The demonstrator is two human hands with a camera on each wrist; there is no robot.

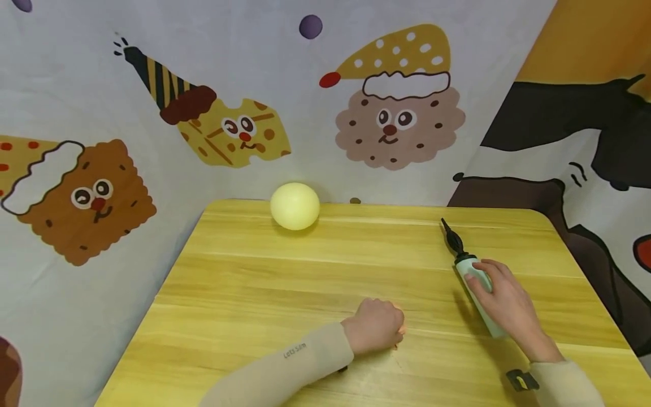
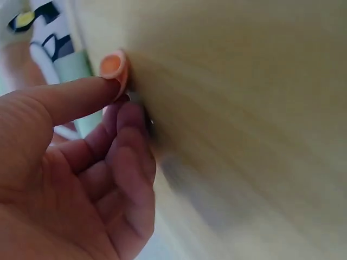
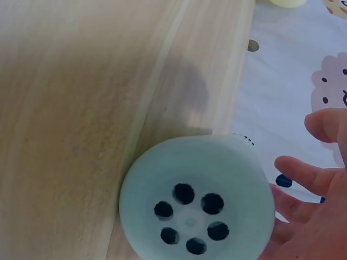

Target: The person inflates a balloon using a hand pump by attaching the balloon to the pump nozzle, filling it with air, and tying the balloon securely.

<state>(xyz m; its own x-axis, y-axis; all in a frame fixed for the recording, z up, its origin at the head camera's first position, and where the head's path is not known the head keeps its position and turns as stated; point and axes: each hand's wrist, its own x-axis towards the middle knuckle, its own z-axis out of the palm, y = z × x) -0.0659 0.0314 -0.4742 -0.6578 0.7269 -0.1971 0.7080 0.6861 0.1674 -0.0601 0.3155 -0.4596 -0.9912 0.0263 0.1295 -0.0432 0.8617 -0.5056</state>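
Thumb and curled fingers of the left hand [image 1: 374,326] pinch the rim of an orange balloon [image 2: 112,65], its round mouth exposed above the thumb tip; hand and balloon are at the near middle of the table [image 1: 244,294]. Fingers of the right hand [image 1: 508,302] are spread apart along the right side of a pale green pump [image 3: 190,157], with the thumb to the left; whether they touch it cannot be told. The pump slants at the right of the table, its black nozzle [image 1: 452,237] to the far left and its holed base to the near right. A black strap [image 1: 522,380] crosses the right wrist; both arms wear pale sleeves [image 1: 285,362]. At the far edge, left of centre, sits a round yellow balloon [image 1: 295,206]. Beyond hangs a white cloth [image 1: 254,45] printed with cartoon biscuits and cheese.
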